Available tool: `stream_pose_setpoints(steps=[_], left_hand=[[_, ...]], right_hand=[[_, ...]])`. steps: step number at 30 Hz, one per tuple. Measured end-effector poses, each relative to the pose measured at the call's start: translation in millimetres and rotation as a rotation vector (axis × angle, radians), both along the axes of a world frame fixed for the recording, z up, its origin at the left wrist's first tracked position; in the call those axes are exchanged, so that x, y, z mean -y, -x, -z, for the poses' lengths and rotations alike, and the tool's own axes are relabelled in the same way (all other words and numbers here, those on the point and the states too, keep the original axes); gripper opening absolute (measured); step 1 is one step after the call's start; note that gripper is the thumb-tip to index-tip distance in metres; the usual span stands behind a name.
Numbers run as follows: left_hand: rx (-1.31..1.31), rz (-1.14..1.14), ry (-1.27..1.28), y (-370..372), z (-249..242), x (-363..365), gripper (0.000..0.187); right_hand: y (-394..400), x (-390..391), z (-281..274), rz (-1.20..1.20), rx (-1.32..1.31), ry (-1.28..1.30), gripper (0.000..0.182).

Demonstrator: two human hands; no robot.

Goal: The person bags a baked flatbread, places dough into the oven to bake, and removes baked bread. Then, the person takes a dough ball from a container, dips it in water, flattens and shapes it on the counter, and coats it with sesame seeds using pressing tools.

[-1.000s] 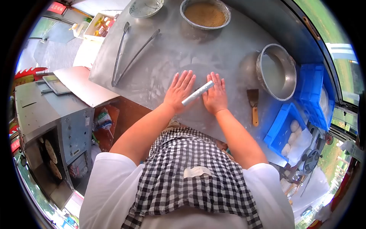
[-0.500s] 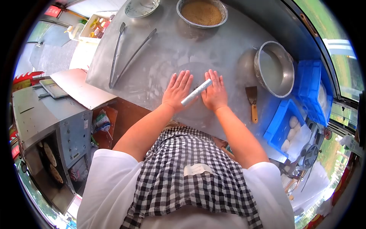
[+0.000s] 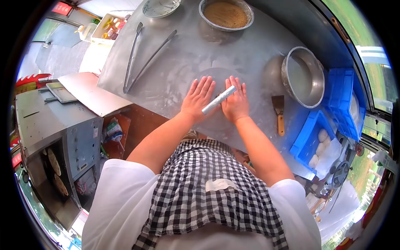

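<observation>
My left hand (image 3: 198,98) lies flat over the metal worktop (image 3: 166,71), palm down with its fingers stretched forward. Beside it my right hand (image 3: 236,101) is flat in the same way, fingers straight and slightly spread. A short silver rod (image 3: 218,100) slants across, one end by the left thumb and the other over the back of my right fingers. Neither hand has its fingers wrapped round it. The surface under the palms is hidden. To the right of my right hand lies a scraper (image 3: 279,115) with a wide blade and a wooden handle.
Open metal tongs (image 3: 146,62) lie at left. A bowl of brown crumbly filling (image 3: 225,15) and a patterned bowl (image 3: 161,7) stand at the back. At right are a deep metal pan (image 3: 320,83) and a blue crate (image 3: 309,132) with white dough pieces (image 3: 320,148).
The whole view has shifted slightly, so everything sits a little further right. Both hands and the rod keep nearly the same pose against each other.
</observation>
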State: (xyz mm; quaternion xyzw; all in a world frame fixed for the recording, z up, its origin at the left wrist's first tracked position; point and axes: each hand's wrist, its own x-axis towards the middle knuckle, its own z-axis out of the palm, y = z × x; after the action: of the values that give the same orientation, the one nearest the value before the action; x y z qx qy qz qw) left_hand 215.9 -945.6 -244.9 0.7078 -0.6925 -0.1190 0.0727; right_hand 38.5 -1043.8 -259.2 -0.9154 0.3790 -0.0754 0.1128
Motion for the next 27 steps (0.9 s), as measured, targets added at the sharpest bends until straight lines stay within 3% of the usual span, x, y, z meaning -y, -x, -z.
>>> stream_pose_setpoints(steps=[27], left_hand=[[0.033,0.016,0.001,2.0,-3.0,-2.3,0.092]], right_hand=[[6.8,-0.1,2.4,0.004,0.048,-0.066,0.067]])
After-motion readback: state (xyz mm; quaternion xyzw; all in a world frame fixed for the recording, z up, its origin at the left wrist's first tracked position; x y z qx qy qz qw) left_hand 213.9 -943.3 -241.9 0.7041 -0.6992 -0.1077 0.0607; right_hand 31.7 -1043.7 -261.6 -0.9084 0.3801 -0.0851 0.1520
